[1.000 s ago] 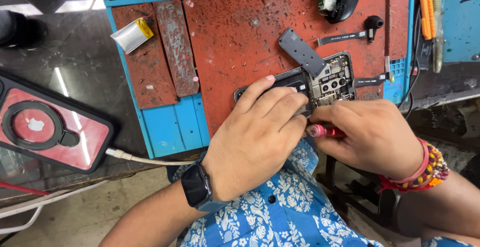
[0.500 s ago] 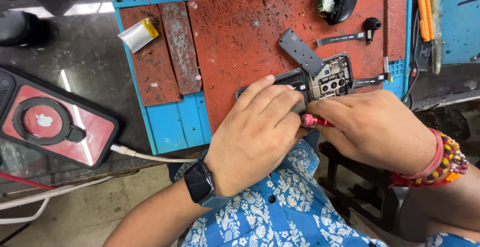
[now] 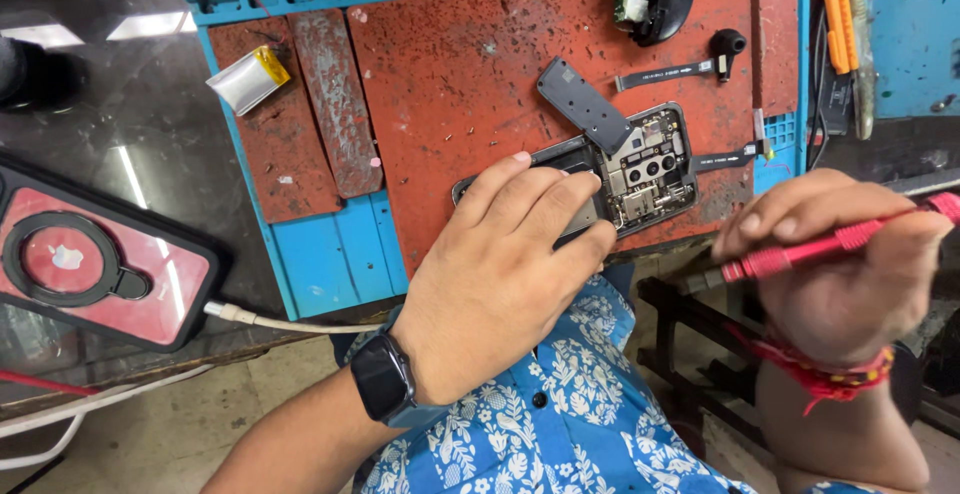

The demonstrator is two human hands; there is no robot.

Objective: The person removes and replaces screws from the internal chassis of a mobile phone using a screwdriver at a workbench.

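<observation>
on my feed the left hand lies flat, palm down, fingers spread loosely over the lower end of the opened phone, pressing it onto the red repair mat; it grips nothing, it just pins the phone. the phone lies back-off near the mat's front edge, its circuit board and camera modules bare at the upper right end, and a dark grey cover plate rests tilted across its top corner. the right hand is off the mat to the right, well clear of the phone, fingers curled shut around a pink screwdriver held nearly level, with its tip end pointing left (the tip itself is too blurred for me to make out). a black smartwatch sits on the left wrist and red thread bands on the right one. on the worktop to the left i see a small silver battery cell on the mat's corner and a phone in a red case with a white cable plugged into it.
</observation>
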